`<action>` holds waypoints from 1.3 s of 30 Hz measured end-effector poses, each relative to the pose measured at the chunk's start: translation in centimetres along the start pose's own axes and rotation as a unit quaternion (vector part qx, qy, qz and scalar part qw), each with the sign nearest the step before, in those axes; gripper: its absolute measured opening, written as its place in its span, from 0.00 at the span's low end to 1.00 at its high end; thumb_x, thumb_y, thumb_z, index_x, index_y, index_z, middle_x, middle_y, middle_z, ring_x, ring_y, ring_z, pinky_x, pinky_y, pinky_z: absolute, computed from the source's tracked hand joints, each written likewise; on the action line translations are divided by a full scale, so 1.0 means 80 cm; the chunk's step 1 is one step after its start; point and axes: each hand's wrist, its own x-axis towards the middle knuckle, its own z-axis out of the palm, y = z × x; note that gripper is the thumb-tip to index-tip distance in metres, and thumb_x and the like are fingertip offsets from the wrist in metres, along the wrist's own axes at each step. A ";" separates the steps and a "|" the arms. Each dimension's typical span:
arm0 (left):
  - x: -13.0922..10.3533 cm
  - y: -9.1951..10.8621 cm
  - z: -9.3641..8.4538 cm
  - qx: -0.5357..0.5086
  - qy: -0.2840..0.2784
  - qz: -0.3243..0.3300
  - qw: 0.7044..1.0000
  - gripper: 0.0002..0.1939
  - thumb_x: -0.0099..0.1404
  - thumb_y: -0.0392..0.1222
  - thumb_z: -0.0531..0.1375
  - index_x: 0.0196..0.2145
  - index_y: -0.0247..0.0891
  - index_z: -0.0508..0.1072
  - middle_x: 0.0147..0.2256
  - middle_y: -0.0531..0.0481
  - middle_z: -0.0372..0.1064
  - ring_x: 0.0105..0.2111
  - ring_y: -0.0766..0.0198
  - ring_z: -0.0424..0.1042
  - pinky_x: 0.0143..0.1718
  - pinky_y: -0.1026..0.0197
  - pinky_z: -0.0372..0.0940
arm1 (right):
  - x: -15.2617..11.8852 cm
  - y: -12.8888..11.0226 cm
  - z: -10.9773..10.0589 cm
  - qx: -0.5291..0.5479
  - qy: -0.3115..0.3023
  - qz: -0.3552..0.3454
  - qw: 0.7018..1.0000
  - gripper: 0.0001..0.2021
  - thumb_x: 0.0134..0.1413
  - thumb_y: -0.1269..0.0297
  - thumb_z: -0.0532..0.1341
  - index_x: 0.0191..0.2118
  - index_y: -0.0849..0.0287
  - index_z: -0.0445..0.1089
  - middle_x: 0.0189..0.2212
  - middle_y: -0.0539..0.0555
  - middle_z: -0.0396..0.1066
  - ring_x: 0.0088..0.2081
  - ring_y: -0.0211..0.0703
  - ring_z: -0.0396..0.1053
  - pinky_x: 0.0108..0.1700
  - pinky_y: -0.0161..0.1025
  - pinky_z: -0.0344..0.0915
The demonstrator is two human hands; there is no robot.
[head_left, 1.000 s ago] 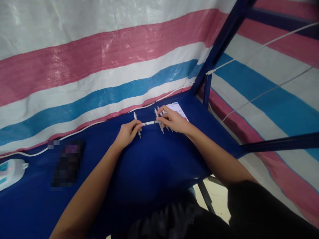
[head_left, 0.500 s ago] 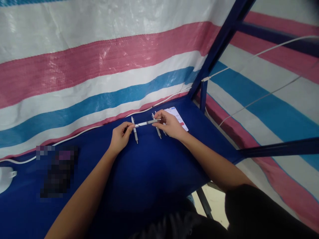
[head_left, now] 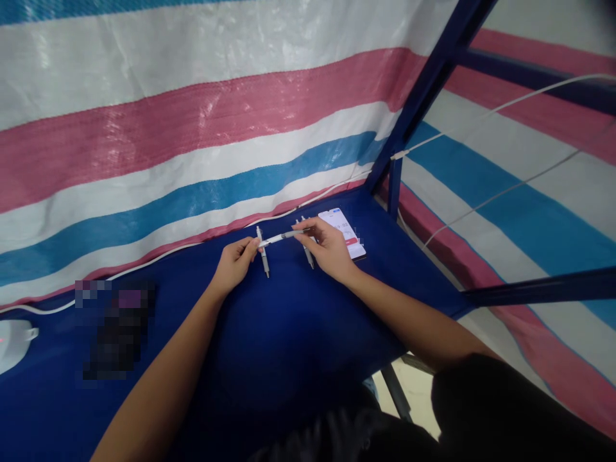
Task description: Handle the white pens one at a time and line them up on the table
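A white pen with a grey grip (head_left: 279, 237) is held level above the blue table (head_left: 289, 333) between my two hands. My left hand (head_left: 235, 260) pinches its left end, and my right hand (head_left: 328, 247) has thumb and fingers closed around the right end. Beneath the left end lies another white and grey pen (head_left: 265, 260), pointing toward me. Further right, more pens (head_left: 308, 256) lie side by side, partly covered by my right hand. Just beyond that hand is a phone (head_left: 356, 249) with a lit screen.
A dark, pixelated object (head_left: 118, 333) lies on the left of the table, with a white rounded device (head_left: 14, 343) at the far left. A white cable (head_left: 158, 256) runs along the striped sheet (head_left: 216, 96). Blue frame bars (head_left: 402, 138) stand at the right.
My right hand has shifted slightly left along the pen, its fingers now further over the grey grip. More of the phone shows. The left hand keeps its pinch.
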 end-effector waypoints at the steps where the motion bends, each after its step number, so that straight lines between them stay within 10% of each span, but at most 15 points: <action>1: 0.000 0.001 0.000 -0.005 -0.004 -0.004 1.000 0.29 0.76 0.66 0.59 0.28 0.39 0.77 0.20 0.55 0.60 0.19 0.68 0.56 0.22 0.63 0.52 | 0.000 0.000 0.000 0.016 0.002 0.003 1.000 0.14 0.63 0.51 0.70 0.47 0.53 0.74 0.47 0.56 0.80 0.45 0.47 0.77 0.53 0.50 0.73; 18: 0.002 -0.001 -0.001 -0.049 0.019 -0.022 0.998 0.31 0.74 0.70 0.59 0.28 0.40 0.78 0.20 0.54 0.61 0.20 0.66 0.57 0.23 0.60 0.53 | 0.017 -0.011 -0.016 0.036 0.128 -0.001 0.991 0.11 0.65 0.60 0.65 0.50 0.50 0.65 0.52 0.56 0.79 0.53 0.51 0.78 0.60 0.54 0.76; 28: -0.004 0.002 0.006 -0.083 0.014 0.008 0.996 0.23 0.72 0.62 0.65 0.32 0.40 0.77 0.23 0.53 0.67 0.24 0.65 0.63 0.29 0.61 0.61 | 0.008 -0.010 -0.008 0.051 0.003 0.041 0.998 0.13 0.64 0.51 0.68 0.47 0.51 0.70 0.48 0.56 0.82 0.47 0.48 0.82 0.53 0.53 0.78; 39: -0.013 -0.003 0.016 -0.063 0.063 0.006 0.996 0.15 0.69 0.55 0.70 0.37 0.40 0.83 0.30 0.49 0.78 0.30 0.62 0.73 0.35 0.59 0.69 | 0.002 -0.016 -0.020 -0.128 -0.034 0.065 0.989 0.28 0.70 0.36 0.60 0.26 0.53 0.62 0.18 0.49 0.67 0.24 0.41 0.68 0.34 0.43 0.67</action>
